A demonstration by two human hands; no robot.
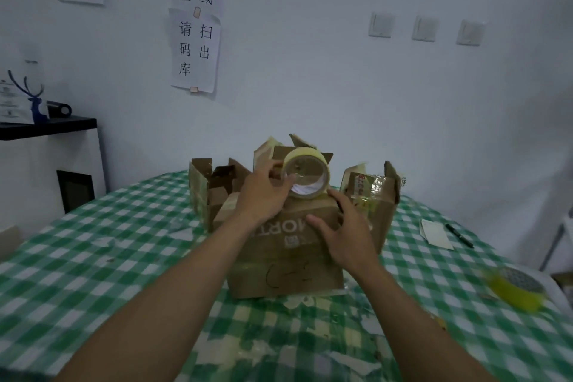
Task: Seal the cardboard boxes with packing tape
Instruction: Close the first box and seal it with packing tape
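Observation:
A closed cardboard box [279, 260] with printed letters on top sits in the middle of the checked table. My left hand [263, 192] grips a roll of yellowish packing tape [307, 174] at the box's far edge, thumb hooked into the core. My right hand [344, 232] lies on the box's right top with fingers spread and straight, pressing down. Behind stand three open boxes: one at the left [207, 189], one in the middle [279, 152] partly hidden by the roll, one at the right [375, 198] with tape remnants.
A second yellow tape roll [516, 287] lies at the table's right edge. A paper slip [435, 232] and a black pen [459, 235] lie further back on the right. Tape scraps litter the green checked cloth [108, 257]. A dark shelf [46, 127] stands at the left wall.

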